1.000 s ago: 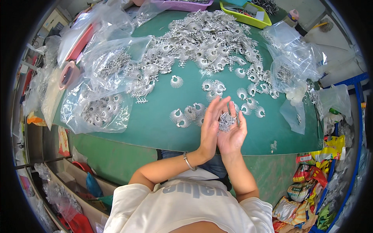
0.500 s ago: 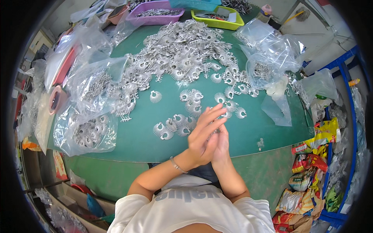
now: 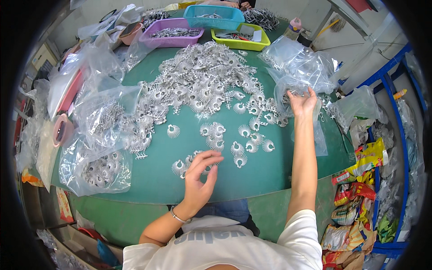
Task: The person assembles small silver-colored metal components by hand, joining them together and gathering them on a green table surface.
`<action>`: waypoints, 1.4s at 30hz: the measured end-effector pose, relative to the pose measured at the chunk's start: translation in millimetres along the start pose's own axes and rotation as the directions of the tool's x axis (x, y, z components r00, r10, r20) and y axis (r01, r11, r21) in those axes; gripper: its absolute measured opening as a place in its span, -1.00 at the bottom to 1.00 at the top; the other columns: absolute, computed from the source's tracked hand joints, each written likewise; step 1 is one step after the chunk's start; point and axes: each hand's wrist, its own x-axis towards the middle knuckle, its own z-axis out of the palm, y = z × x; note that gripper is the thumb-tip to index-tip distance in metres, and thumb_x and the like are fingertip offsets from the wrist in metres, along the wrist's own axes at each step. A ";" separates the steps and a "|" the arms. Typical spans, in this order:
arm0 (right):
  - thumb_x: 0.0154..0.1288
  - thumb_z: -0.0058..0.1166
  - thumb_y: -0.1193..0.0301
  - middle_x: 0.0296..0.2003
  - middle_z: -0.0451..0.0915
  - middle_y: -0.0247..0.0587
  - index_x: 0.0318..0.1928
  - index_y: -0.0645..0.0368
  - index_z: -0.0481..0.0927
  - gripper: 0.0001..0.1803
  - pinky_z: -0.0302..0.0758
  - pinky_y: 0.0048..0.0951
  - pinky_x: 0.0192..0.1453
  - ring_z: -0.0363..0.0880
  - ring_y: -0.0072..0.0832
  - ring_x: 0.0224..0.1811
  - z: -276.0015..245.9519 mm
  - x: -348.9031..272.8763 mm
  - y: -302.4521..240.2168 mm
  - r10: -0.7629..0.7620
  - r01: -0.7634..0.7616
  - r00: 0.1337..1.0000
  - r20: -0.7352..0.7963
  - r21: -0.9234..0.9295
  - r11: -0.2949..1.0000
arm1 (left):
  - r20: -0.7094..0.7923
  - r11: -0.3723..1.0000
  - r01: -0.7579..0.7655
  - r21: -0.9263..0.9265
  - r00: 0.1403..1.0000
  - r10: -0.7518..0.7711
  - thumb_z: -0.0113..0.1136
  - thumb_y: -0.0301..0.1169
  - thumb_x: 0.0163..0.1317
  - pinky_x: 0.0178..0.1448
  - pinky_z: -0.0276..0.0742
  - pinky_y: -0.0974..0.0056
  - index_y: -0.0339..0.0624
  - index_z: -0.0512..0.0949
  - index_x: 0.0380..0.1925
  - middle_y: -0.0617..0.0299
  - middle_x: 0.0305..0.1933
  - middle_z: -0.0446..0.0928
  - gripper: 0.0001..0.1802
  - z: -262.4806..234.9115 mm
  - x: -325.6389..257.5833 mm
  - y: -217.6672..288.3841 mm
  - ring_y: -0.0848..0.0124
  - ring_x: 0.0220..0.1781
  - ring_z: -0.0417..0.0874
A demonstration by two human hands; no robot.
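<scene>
My left hand [image 3: 199, 176] hovers over the green table [image 3: 157, 180] near its front edge, fingers apart and curled, holding nothing. Its fingertips are just above a few small silver fan-shaped metal parts [image 3: 182, 167]. More of these parts lie singly in front [image 3: 234, 146], and a big heap of them [image 3: 198, 85] covers the table's middle. My right arm stretches far to the right. My right hand [image 3: 302, 101] rests with spread fingers at the mouth of a clear plastic bag [image 3: 292, 67] that holds some parts.
Clear bags of parts [image 3: 101, 148] lie along the left side beside a pink tape roll [image 3: 60, 130]. Purple [image 3: 168, 38], blue [image 3: 213, 15] and yellow-green [image 3: 240, 42] baskets stand at the back. Snack wrappers [image 3: 364, 157] and a blue rack [image 3: 402, 148] are at the right.
My hands were pressed together around a bunch of parts in front of me. They have separated: the right one reached out to the bag, the left one stayed low over the loose parts.
</scene>
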 end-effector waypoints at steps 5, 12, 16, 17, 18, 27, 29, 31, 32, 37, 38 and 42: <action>0.20 -0.14 0.41 0.33 -0.09 0.14 0.31 0.30 -0.02 -0.32 -0.20 -0.18 0.42 -0.12 -0.15 0.40 -22.3 -4.6 -8.9 -0.173 0.178 0.981 0.085 -0.747 0.640 | 0.021 0.994 0.017 0.104 1.000 -0.020 0.01 -0.68 0.05 0.02 0.39 0.30 -0.31 0.54 -0.24 0.07 -0.10 0.49 -0.75 -15.5 2.9 -4.7 0.27 -0.05 0.51; 0.17 -0.15 0.54 -0.02 0.43 0.14 -0.11 0.33 0.50 -0.71 0.25 -0.18 0.20 0.38 -0.07 0.06 -41.3 -46.5 -4.5 0.116 0.315 0.935 0.334 -0.636 -0.704 | 0.090 0.976 0.041 0.216 0.994 -0.061 0.05 -0.66 0.05 0.02 0.40 0.30 -0.30 0.54 -0.23 0.07 -0.13 0.49 -0.75 -31.9 9.4 -10.9 0.25 -0.07 0.53; 0.11 -0.10 0.58 -0.19 0.50 0.09 -0.18 0.33 0.51 -0.76 0.31 -0.22 0.14 0.47 -0.13 -0.09 -49.9 -66.1 8.3 0.010 0.464 0.687 0.727 -0.428 -0.776 | 0.171 0.916 -0.015 0.401 0.984 -0.059 0.09 -0.60 0.06 0.13 0.34 0.24 -0.29 0.49 -0.15 0.02 -0.07 0.46 -0.71 -43.7 31.7 -6.1 0.15 0.04 0.47; 0.14 -0.06 0.55 -0.18 0.50 0.05 -0.19 0.33 0.50 -0.79 0.33 -0.24 0.10 0.47 -0.13 -0.10 -39.8 -74.5 11.4 -0.062 0.496 0.652 0.755 -0.487 -0.719 | 0.181 0.884 -0.046 0.466 0.982 -0.044 0.11 -0.58 0.06 0.15 0.33 0.22 -0.27 0.48 -0.12 0.01 -0.05 0.46 -0.69 -47.2 43.2 -6.6 0.12 0.06 0.46; 0.14 -0.05 0.54 -0.17 0.50 0.04 -0.17 0.33 0.49 -0.78 0.34 -0.25 0.08 0.47 -0.14 -0.09 -28.0 -81.3 17.9 -0.040 0.598 0.642 0.766 -0.532 -0.600 | 0.217 0.856 -0.092 0.509 0.976 -0.024 0.14 -0.54 0.07 0.19 0.30 0.18 -0.26 0.43 -0.05 -0.01 0.00 0.43 -0.63 -50.7 59.6 -10.4 0.05 0.12 0.41; 0.02 0.20 0.17 0.06 0.36 0.16 0.14 0.34 0.27 -0.25 0.22 -0.21 0.22 0.30 -0.03 0.14 54.6 -0.5 131.5 -0.078 0.802 0.588 0.805 -0.593 -0.075 | 0.112 0.607 -0.166 0.778 0.986 0.126 0.25 -0.08 0.00 0.24 0.24 0.07 -0.29 0.21 0.16 -0.18 0.23 0.18 -0.21 -42.9 224.4 -108.4 -0.05 0.24 0.25; -0.04 0.23 0.03 0.13 0.31 0.18 0.18 0.31 0.25 -0.13 0.18 -0.20 0.26 0.26 -0.03 0.19 56.0 31.3 139.8 -0.061 0.755 0.650 0.757 -0.653 -0.055 | 0.098 0.534 -0.143 0.833 0.989 0.112 0.26 0.16 -0.16 0.17 0.30 -0.06 -0.29 0.25 0.14 -0.24 0.25 0.11 -0.03 -26.0 221.5 -119.7 -0.14 0.24 0.21; -0.01 0.22 0.07 0.02 0.44 0.13 0.06 0.30 0.41 -0.30 0.29 -0.21 0.18 0.39 -0.03 0.08 46.9 40.0 146.1 0.010 0.756 0.652 0.758 -0.649 -0.086 | 0.171 0.483 -0.206 0.851 0.978 0.117 0.34 0.02 -0.18 0.20 0.28 -0.03 -0.30 0.36 0.04 -0.33 0.26 0.05 -0.17 -15.2 209.5 -115.1 -0.20 0.22 0.19; 0.00 0.21 0.09 -0.02 0.48 0.11 0.00 0.30 0.47 -0.36 0.32 -0.22 0.15 0.44 -0.03 0.03 42.7 38.9 147.1 0.023 0.786 0.610 0.792 -0.600 -0.150 | 0.176 0.514 -0.219 0.829 0.975 0.133 0.36 -0.09 -0.15 0.25 0.24 0.03 -0.30 0.41 -0.01 -0.36 0.25 0.04 -0.28 -13.3 204.5 -111.6 -0.23 0.22 0.19; 0.10 0.13 0.29 -0.16 0.52 0.03 -0.14 0.19 0.55 -0.67 0.37 -0.21 -0.01 0.45 -0.10 -0.08 31.0 -3.7 149.0 -0.035 0.867 0.410 0.911 -0.401 -0.296 | 0.224 0.560 -0.248 0.791 0.968 0.112 0.17 -0.44 -0.16 0.22 0.28 0.07 -0.34 0.53 -0.32 -0.34 0.18 0.14 -0.67 -26.4 187.8 -107.9 -0.18 0.15 0.28; 0.12 0.11 0.33 -0.15 0.51 0.01 -0.15 0.18 0.55 -0.71 0.36 -0.22 -0.01 0.43 -0.11 -0.07 24.1 -12.2 149.9 -0.029 0.867 0.376 0.926 -0.363 -0.341 | 0.230 0.571 -0.258 0.779 0.965 0.123 0.13 -0.49 -0.18 0.22 0.29 0.08 -0.35 0.54 -0.37 -0.33 0.16 0.15 -0.72 -28.9 184.2 -108.0 -0.17 0.14 0.29; 0.18 0.05 0.42 -0.11 0.48 0.00 -0.16 0.19 0.56 -0.78 0.36 -0.24 0.02 0.42 -0.11 -0.06 6.4 -42.0 135.4 0.021 0.870 0.455 0.890 -0.439 -0.225 | 0.371 0.542 -0.387 0.746 0.917 0.143 0.07 -0.59 -0.13 0.16 0.36 0.14 -0.33 0.54 -0.36 -0.16 0.13 0.24 -0.77 -37.7 158.3 -102.4 -0.06 0.10 0.36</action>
